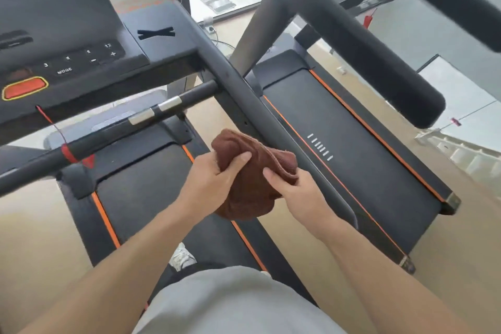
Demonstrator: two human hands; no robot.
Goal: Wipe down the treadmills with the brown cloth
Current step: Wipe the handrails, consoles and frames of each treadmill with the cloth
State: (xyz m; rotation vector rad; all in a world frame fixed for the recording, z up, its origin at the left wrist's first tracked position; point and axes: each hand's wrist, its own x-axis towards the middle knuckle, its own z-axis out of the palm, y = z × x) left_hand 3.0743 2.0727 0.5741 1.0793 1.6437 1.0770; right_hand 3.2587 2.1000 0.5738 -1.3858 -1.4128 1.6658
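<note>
- While both hands work the brown cloth (245,184), head view: left hand (210,180) grips its bunched middle, right hand (294,187) pinches one edge.
- Cloth is held above the near treadmill (141,198), beside its side rail (271,116), apparently touching nothing.
- Judgement: refolding; far treadmill (352,157) likely remains.
</note>
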